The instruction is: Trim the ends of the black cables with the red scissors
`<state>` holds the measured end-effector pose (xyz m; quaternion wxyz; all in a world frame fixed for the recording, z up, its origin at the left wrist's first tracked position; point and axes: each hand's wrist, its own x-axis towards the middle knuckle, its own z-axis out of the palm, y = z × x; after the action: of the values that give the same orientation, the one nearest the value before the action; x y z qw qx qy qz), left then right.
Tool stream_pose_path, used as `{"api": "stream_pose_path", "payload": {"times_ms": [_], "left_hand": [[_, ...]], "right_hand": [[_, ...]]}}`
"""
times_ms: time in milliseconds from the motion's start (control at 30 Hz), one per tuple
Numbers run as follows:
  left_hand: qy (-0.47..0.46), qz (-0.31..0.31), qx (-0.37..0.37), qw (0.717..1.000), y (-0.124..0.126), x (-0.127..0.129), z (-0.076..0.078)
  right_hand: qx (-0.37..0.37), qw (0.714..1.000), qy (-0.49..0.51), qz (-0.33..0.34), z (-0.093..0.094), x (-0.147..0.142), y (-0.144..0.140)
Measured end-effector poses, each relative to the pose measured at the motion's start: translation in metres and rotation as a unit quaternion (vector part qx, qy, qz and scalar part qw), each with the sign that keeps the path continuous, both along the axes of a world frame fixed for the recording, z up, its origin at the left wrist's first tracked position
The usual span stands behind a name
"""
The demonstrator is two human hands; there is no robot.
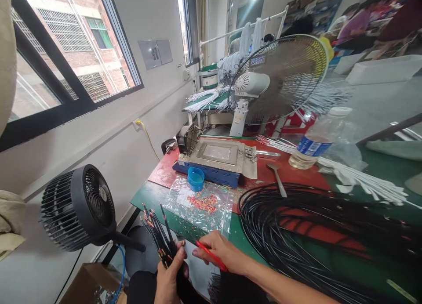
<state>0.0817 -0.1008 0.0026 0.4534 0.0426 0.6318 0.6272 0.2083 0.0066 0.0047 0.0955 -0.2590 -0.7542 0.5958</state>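
In my left hand [171,273], fingers closed, is a bundle of black cables [160,233] whose upper ends show short red and yellow wire tips. The bundle stands up over my lap at the table's front edge. My right hand [219,251] is closed around a red-handled tool [211,255] just right of the bundle; its working end is too small to make out. Beyond both hands, a clear plastic bag [180,207] lies flat with many small red and yellow bits [202,203] scattered on it. A blue round container [195,179] stands at the bag's far edge.
Behind the bag sits a blue-sided solder pot [211,174] with a small fan [187,139]. Coiled black cable [263,233] covers the right side, near a spoon [277,181] and a bottle [308,146]. Fans stand left [79,207] and behind [280,80]. People sit far right.
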Motion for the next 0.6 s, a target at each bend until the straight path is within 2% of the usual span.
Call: {"api": "stream_pose_path", "payload": {"times_ms": [133,233,367,600], "left_hand": [[-0.050,0.001,0.002,0.999,-0.005,0.007,0.005],[-0.045,-0.022,0.007,0.999,-0.010,0.012,0.005],[-0.010,-0.075,0.016,0.997,-0.013,0.013,0.000],[0.032,-0.081,0.011,0.996,-0.013,0.013,-0.003]], "right_hand": [[-0.212,0.974,0.079,-0.028,-0.001,-0.002,-0.002],[-0.288,0.952,0.106,-0.019,-0.003,-0.004,-0.004],[-0.319,0.941,0.117,-0.006,-0.002,-0.005,-0.007],[-0.313,0.945,0.098,0.008,-0.001,-0.004,-0.009]]}}
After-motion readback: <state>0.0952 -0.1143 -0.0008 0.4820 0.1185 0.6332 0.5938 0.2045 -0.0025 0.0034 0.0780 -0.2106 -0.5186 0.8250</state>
